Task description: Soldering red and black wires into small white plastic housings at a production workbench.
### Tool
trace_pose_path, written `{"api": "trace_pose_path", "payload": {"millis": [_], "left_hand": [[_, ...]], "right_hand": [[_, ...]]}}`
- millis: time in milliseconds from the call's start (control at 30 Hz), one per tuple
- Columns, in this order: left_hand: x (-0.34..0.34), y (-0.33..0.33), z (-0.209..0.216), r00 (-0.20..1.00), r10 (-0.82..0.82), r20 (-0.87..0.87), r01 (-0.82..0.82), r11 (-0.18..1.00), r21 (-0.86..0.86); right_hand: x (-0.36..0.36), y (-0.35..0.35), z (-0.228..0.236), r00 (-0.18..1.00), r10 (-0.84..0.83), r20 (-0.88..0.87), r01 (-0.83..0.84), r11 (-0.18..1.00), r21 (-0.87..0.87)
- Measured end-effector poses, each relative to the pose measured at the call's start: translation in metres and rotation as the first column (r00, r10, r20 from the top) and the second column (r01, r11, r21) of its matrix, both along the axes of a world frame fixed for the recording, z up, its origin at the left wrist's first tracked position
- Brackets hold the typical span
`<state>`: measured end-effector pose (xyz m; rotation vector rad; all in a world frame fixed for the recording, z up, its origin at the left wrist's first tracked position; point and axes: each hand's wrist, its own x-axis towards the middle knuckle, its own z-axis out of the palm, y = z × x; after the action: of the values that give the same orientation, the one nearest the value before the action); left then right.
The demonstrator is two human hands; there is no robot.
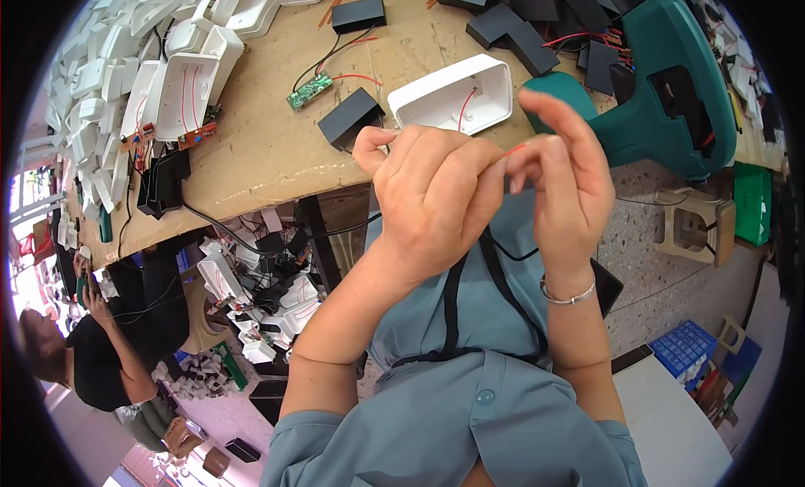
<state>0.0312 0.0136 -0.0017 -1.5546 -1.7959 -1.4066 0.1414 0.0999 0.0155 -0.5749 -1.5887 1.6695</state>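
Note:
My left hand [432, 193] and my right hand [563, 178] are raised close together in front of me, just off the table's near edge. Between their fingertips they pinch a thin red wire [515, 149]. That wire seems to lead up to an open white plastic housing [453, 93] lying on the brown tabletop [277, 143], where another bit of red wire shows inside. A silver bracelet sits on my right wrist. Beside the housing lie a black box [350, 118] and a small green circuit board [309, 91] with red and black leads.
A teal tool [662, 84] rests at the right among several black boxes [520, 34]. White housings [126, 76] are heaped at the left. More parts lie under the table [260, 294]. Another person [92, 353] sits at lower left. A blue crate [686, 346] stands on the floor.

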Motion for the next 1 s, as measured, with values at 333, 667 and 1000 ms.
{"api": "trace_pose_path", "payload": {"millis": [333,667,1000], "left_hand": [[-0.005,0.011,0.012,0.959,0.285,0.005,-0.278,0.939,-0.201],[-0.023,0.019,0.016,0.970,0.243,0.006,-0.236,0.947,-0.218],[-0.053,0.005,0.041,0.957,-0.036,0.288,0.145,0.919,-0.366]], "right_hand": [[-0.016,0.000,-0.011,0.997,0.003,0.071,-0.010,0.995,0.101],[-0.013,-0.003,0.001,0.991,0.052,0.123,-0.066,0.991,0.118],[-0.009,-0.003,0.007,0.988,0.085,0.130,-0.097,0.991,0.088]]}}
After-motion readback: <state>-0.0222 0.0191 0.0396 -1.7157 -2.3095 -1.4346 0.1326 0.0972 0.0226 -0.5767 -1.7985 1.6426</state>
